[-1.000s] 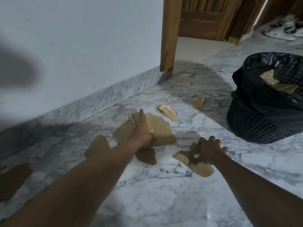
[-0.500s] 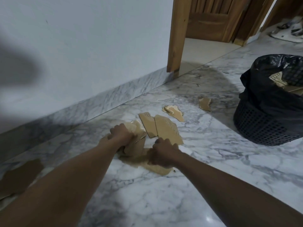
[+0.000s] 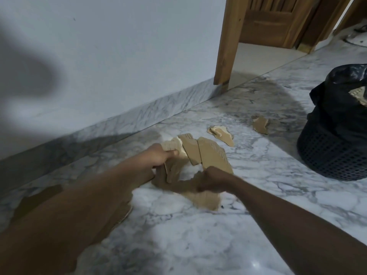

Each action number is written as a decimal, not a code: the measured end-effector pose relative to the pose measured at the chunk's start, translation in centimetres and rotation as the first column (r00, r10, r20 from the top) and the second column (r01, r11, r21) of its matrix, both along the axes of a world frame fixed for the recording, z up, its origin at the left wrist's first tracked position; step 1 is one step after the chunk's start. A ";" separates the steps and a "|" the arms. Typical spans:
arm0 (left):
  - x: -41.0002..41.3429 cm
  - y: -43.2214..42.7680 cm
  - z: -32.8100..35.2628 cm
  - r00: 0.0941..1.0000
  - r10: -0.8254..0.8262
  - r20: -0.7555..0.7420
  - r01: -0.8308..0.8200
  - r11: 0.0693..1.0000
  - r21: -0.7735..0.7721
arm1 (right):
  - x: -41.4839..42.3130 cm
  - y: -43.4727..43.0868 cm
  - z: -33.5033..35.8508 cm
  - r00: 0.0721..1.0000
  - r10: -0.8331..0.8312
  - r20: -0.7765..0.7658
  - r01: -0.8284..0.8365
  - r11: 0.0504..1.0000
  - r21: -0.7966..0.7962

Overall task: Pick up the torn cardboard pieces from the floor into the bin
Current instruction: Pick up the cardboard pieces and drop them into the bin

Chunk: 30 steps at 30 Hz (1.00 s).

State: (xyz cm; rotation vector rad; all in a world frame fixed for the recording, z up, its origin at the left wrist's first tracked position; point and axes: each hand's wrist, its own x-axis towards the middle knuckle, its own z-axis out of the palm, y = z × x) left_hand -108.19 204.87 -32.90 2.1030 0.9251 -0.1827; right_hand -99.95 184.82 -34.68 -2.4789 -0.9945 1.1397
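Several ragged, tan, corrugated cardboard pieces [image 3: 211, 155]

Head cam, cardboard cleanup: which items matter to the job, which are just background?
Job:
left hand and right hand, both gripping the cardboard pile
pale scrap
small scrap
dark piece by the left forearm
bin

Background:
door frame
wooden door
wall

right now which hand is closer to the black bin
Right. The right hand grips cardboard pieces to the left of the bin; the left hand grips them too, further left of it.
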 end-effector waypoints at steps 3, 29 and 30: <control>-0.3 -2.1 -1.3 0.993 -0.021 -0.120 0.028 0.998 0.060 | 3.6 -1.9 1.1 0.948 -0.274 -0.160 0.277 0.961 -0.001; -3.1 0.3 -1.1 0.970 0.081 0.228 -0.094 0.994 0.047 | 6.5 -3.8 -2.3 0.787 -0.615 0.033 0.615 0.788 0.035; -3.8 1.8 -1.9 0.987 0.112 0.119 -0.123 0.988 0.098 | 6.9 -3.8 -2.8 0.792 -0.610 0.024 0.609 0.792 0.034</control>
